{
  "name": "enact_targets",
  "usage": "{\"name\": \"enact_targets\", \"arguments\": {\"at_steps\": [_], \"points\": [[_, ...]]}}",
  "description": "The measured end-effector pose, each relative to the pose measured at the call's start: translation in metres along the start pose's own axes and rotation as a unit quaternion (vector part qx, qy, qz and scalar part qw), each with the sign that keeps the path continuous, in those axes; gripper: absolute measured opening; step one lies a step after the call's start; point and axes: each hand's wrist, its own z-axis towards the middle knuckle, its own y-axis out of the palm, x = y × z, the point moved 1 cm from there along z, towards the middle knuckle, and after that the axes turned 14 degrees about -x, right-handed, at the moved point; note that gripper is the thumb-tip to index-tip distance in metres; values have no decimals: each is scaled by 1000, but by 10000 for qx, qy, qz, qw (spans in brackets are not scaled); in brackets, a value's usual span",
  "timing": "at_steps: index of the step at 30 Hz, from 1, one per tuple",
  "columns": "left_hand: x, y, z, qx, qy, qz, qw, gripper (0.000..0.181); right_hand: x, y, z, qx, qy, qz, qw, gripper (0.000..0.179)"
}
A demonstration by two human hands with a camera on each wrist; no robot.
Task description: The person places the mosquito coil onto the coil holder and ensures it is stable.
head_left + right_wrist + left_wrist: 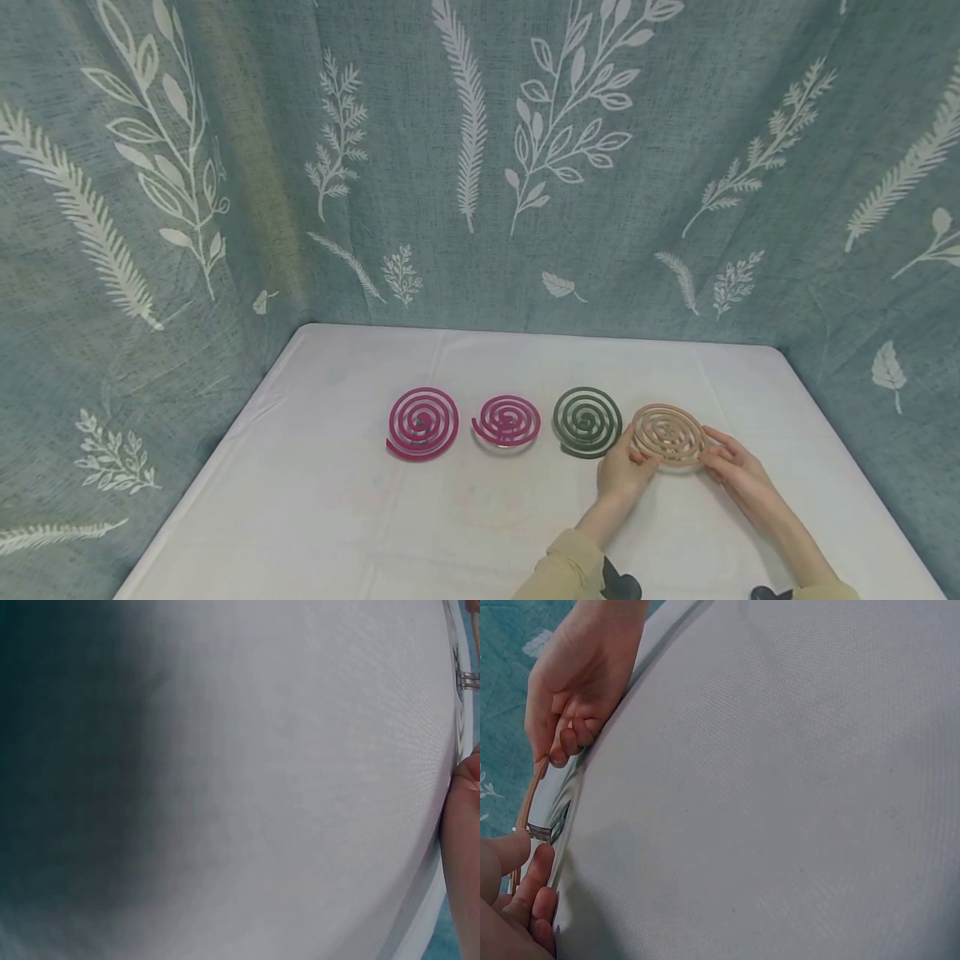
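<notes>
A tan spiral mosquito coil [666, 431] is held between both hands at the right of the table. My left hand [621, 468] pinches its left rim with thumb and fingers, while my right hand [741, 482] grips the right rim. Seen edge-on in the left wrist view, the coil has a small metal stand [540, 832] at its middle. Just left of the left hand lies a dark green coil [587, 421]. Farther left are two magenta coils, one near the middle [507, 420] and one at the row's left end [423, 423].
White cloth covers the table [360, 517]. A blue-green curtain [420, 267] with white leaf prints hangs behind and along both sides. The second magenta coil looks slightly raised and tilted. Dark straps or devices sit by both sleeves.
</notes>
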Motion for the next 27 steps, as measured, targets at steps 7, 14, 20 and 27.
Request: {"name": "enact_targets", "arguments": {"at_steps": [7, 14, 20, 27], "points": [[2, -1, -3, 7, 37, 0, 10000, 60, 0, -1, 1, -41, 95, 26, 9999, 73], [1, 0, -2, -4, 6, -27, 10000, 61, -1, 0, 0, -19, 118, 65, 9999, 73], [-1, 0, -1, -14, -12, -57, 10000, 61, -1, 1, -1, 0, 67, 79, 9999, 71], [1, 0, -2, -26, -33, -96, 9999, 61, -2, 1, -1, 42, 133, 54, 9999, 72]]}}
